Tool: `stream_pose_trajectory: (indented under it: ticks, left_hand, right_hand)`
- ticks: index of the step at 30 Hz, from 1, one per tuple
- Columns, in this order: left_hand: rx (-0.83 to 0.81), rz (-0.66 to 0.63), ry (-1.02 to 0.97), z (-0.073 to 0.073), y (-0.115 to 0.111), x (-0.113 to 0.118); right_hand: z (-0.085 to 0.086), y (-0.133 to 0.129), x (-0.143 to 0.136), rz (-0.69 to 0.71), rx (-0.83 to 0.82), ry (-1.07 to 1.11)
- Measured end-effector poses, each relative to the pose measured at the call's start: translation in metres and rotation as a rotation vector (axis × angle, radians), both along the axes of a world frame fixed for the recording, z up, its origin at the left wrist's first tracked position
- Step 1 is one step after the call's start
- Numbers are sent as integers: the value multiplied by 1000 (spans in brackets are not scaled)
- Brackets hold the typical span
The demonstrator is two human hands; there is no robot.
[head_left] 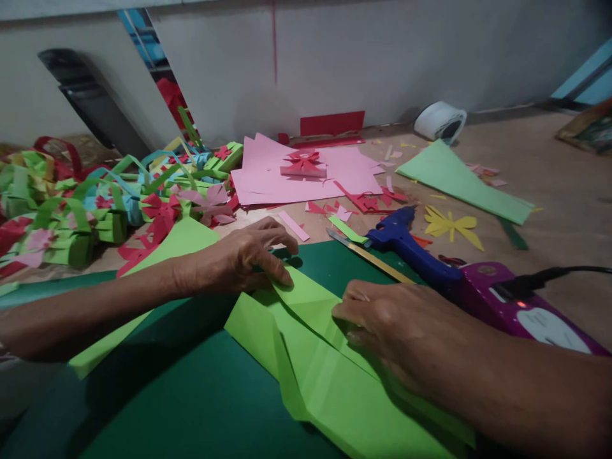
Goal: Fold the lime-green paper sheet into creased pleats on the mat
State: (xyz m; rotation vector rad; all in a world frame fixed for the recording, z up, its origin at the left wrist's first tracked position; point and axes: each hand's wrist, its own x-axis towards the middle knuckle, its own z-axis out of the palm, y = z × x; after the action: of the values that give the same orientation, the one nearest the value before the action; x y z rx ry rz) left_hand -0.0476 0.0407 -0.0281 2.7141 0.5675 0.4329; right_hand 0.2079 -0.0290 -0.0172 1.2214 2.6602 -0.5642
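A light green folded paper sheet lies on a dark green sheet in front of me. My left hand presses down on the paper's far corner, fingers pinched on the fold. At the right side of the same sheet, my right hand lies flat on it with the fingers pushing along a crease. Both hands touch only this paper.
A blue glue gun and a purple device with a black cable lie right of my hands, a yellow-handled cutter beside them. Pink sheets, several paper baskets at left, a tape roll and scraps lie beyond.
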Motion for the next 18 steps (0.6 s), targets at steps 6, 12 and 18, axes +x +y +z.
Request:
stream_pose_trajectory:
  ticks: [6, 12, 18]
  left_hand:
    - [-82, -64, -40, -6, 0, 3]
    - [-15, -169, 36, -12, 0, 7]
    - [-30, -152, -5, -19, 0, 8]
  right_hand:
    - [1, -4, -2, 27, 47, 50]
    - [8, -3, -10, 81, 83, -79]
    - [7, -3, -11, 86, 109, -69]
